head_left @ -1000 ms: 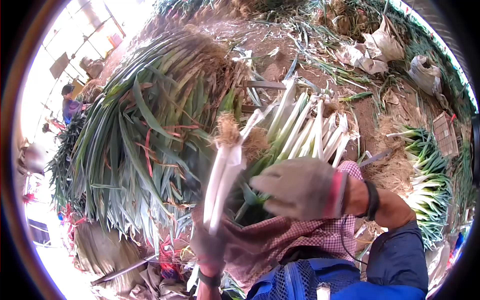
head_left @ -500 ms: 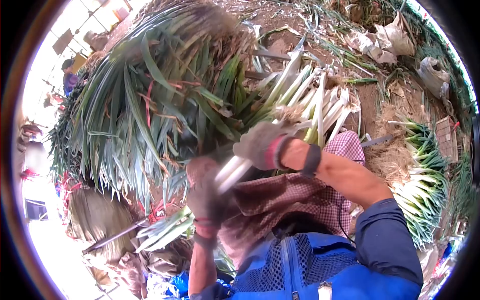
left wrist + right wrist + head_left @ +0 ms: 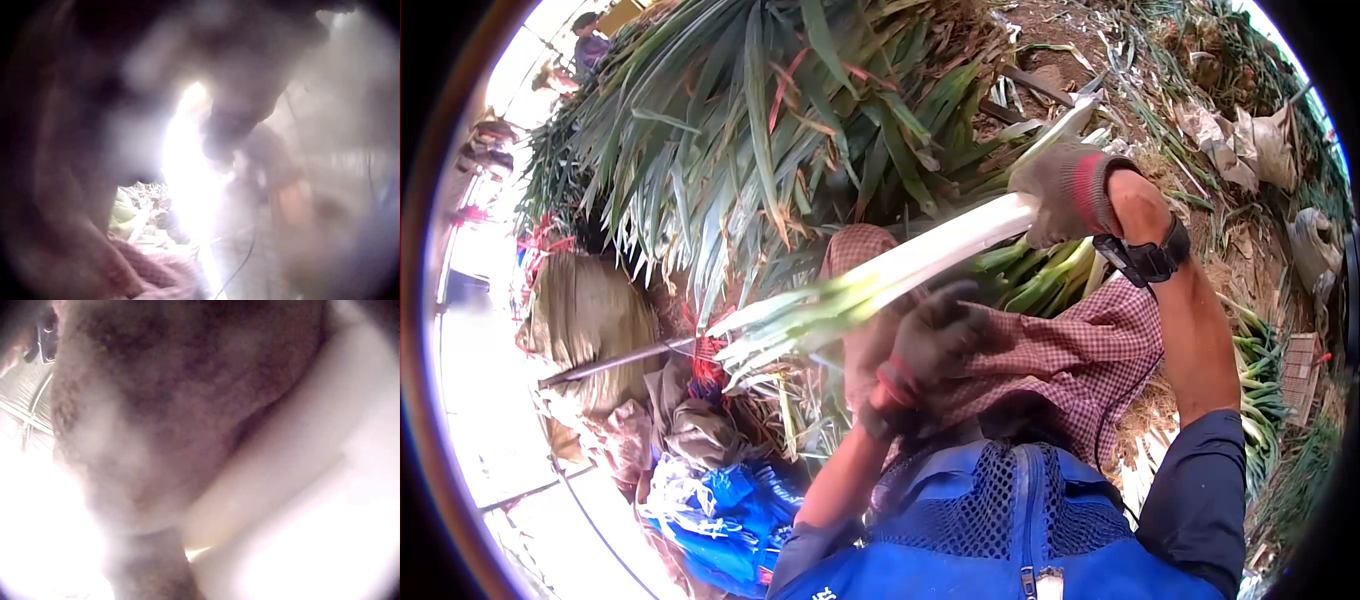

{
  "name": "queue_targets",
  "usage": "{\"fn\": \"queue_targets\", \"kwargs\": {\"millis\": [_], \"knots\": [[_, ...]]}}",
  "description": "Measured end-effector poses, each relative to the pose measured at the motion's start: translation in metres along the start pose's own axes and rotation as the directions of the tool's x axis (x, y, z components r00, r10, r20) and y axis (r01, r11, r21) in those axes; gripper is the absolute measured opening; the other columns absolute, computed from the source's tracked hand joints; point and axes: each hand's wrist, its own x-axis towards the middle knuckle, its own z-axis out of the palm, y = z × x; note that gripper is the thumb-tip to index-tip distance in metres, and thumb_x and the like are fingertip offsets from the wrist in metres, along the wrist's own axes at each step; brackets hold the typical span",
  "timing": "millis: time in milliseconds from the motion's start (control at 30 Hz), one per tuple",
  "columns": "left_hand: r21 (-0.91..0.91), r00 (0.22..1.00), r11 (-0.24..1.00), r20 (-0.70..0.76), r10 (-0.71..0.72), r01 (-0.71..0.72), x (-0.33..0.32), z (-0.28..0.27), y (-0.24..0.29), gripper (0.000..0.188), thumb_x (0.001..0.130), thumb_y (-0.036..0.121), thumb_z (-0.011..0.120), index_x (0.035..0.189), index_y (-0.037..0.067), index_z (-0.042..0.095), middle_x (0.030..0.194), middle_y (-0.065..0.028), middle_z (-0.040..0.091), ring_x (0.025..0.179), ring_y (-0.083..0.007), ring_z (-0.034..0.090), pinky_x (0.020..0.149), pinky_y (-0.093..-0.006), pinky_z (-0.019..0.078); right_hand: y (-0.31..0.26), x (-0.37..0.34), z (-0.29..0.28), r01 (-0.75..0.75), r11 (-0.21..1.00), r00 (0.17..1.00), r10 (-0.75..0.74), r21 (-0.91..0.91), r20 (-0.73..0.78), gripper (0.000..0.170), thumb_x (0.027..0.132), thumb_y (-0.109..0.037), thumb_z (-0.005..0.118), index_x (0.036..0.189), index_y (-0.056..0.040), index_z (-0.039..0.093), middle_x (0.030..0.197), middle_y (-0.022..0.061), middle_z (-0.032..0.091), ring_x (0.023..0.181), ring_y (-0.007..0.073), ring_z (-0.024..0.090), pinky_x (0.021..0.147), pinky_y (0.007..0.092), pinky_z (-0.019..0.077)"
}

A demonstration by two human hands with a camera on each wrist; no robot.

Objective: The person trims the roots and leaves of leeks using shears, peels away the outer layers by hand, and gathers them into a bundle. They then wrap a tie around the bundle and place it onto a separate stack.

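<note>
In the head view, my gloved right hand [image 3: 1060, 195] grips several leeks [image 3: 920, 262] near the root end of their white shafts. The leeks slant across my lap, cut green leaf ends pointing down to the left. In the right wrist view, the glove [image 3: 187, 412] lies against pale, overexposed shafts [image 3: 287, 462]. My gloved left hand [image 3: 940, 335] is just under the bundle, blurred, with loosely bent fingers and no leek visible in it. The left wrist view is mostly dark glove and glare. A checked cloth [image 3: 1050, 345] covers my lap.
A large heap of untrimmed leeks [image 3: 730, 130] lies ahead to the left. Peeled leeks [image 3: 1262, 385] lie in a row at the right. A long blade-like bar [image 3: 615, 362] sticks out at the left, above a blue bag [image 3: 730, 510]. Sacks [image 3: 1265, 145] stand at the far right.
My right hand has come onto the leeks, which have swung from upright in my left hand to a slant across my lap. The left hand has let go. The head view has shifted.
</note>
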Motion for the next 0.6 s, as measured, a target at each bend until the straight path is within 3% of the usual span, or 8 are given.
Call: {"fn": "queue_targets", "kwargs": {"millis": [100, 167, 233, 267, 333, 433, 567, 600], "knots": [[-0.236, 0.997, 0.971, -0.074, 0.007, -0.024, 0.003, -0.013, 0.007, 0.041, 0.101, 0.012, 0.070, 0.140, 0.000, 0.061, 0.113, -0.0110, 0.075, 0.092, -0.0215, 0.070, 0.079, -0.0333, 0.0588, -0.009, -0.018, 0.001, -0.065, 0.998, 0.998, 0.065, 0.023, -0.007, 0.041, 0.079, -0.031, 0.084, 0.113, -0.0090, 0.076, 0.100, 0.0159, 0.079, 0.097, 0.0355, 0.077, 0.086, 0.0454, 0.0596], [-0.350, 0.995, 0.935, -0.098, 0.032, -0.064, -0.001, -0.023, 0.004, 0.043, 0.102, 0.014, 0.069, 0.141, 0.000, 0.060, 0.118, -0.0121, 0.073, 0.097, -0.0228, 0.069, 0.084, -0.0343, 0.0576, -0.004, -0.019, 0.013, -0.019, 1.000, 0.999, 0.020, 0.017, -0.028, 0.042, 0.080, -0.031, 0.085, 0.114, -0.0098, 0.075, 0.099, 0.0164, 0.078, 0.096, 0.0363, 0.077, 0.086, 0.0462, 0.0594], [-0.420, 0.990, 0.901, -0.129, 0.056, -0.106, -0.005, -0.035, -0.006, 0.044, 0.103, 0.016, 0.068, 0.142, 0.000, 0.060, 0.122, -0.0131, 0.072, 0.101, -0.0242, 0.068, 0.088, -0.0353, 0.0564, -0.006, -0.031, 0.023, 0.019, 0.999, 0.988, -0.012, 0.045, -0.155, 0.039, 0.081, -0.030, 0.084, 0.113, -0.0099, 0.073, 0.097, 0.0173, 0.077, 0.095, 0.0373, 0.076, 0.084, 0.0476, 0.0594], [-0.441, 0.988, 0.889, -0.138, 0.068, -0.123, -0.006, -0.040, -0.013, 0.044, 0.103, 0.017, 0.068, 0.143, 0.000, 0.060, 0.124, -0.0136, 0.071, 0.103, -0.0249, 0.068, 0.090, -0.0359, 0.0558, -0.002, -0.038, 0.030, 0.065, 0.998, 0.969, -0.060, 0.014, -0.241, 0.030, 0.082, -0.027, 0.078, 0.108, -0.0114, 0.077, 0.097, 0.0174, 0.079, 0.094, 0.0367, 0.077, 0.085, 0.0477, 0.0600], [-0.463, 0.987, 0.875, -0.133, 0.092, -0.144, -0.008, -0.047, -0.028, 0.046, 0.104, 0.020, 0.068, 0.144, 0.000, 0.059, 0.129, -0.0147, 0.069, 0.108, -0.0263, 0.066, 0.095, -0.0369, 0.0546, 0.009, -0.059, 0.039, -0.053, 0.999, 0.974, 0.053, 0.005, -0.220, 0.021, 0.084, -0.025, 0.075, 0.100, -0.0119, 0.076, 0.090, 0.0164, 0.077, 0.088, 0.0375, 0.077, 0.081, 0.0489, 0.0597], [-0.441, 0.991, 0.888, -0.024, 0.131, -0.129, 0.009, -0.046, -0.034, 0.048, 0.105, 0.023, 0.067, 0.146, -0.001, 0.058, 0.135, -0.0162, 0.067, 0.114, -0.0283, 0.065, 0.101, -0.0384, 0.0528, 0.024, -0.095, 0.069, -0.014, 0.994, 0.943, 0.051, 0.112, -0.329, 0.013, 0.084, -0.024, 0.075, 0.090, -0.0128, 0.075, 0.084, 0.0127, 0.076, 0.085, 0.0349, 0.077, 0.078, 0.0474, 0.0593], [-0.334, 0.943, 0.928, 0.221, 0.249, -0.167, 0.044, -0.062, -0.011, 0.051, 0.107, 0.027, 0.066, 0.148, -0.001, 0.058, 0.144, -0.0183, 0.064, 0.123, -0.0310, 0.062, 0.110, -0.0405, 0.0504, 0.032, -0.108, 0.083, 0.021, 0.995, 0.877, 0.030, 0.101, -0.480, 0.011, 0.084, -0.023, 0.074, 0.077, -0.0141, 0.074, 0.076, 0.0077, 0.074, 0.080, 0.0314, 0.076, 0.074, 0.0453, 0.0587], [-0.282, 0.904, 0.931, 0.292, 0.313, -0.231, 0.060, -0.060, -0.007, 0.049, 0.108, 0.022, 0.064, 0.150, -0.001, 0.057, 0.146, -0.0190, 0.064, 0.127, -0.0305, 0.062, 0.115, -0.0401, 0.0470, 0.046, -0.120, 0.090, 0.018, 0.972, 0.907, 0.084, 0.236, -0.412, 0.016, 0.084, -0.029, 0.077, 0.091, -0.0149, 0.078, 0.080, 0.0085, 0.075, 0.089, 0.0316, 0.078, 0.080, 0.0445, 0.0598]]}}
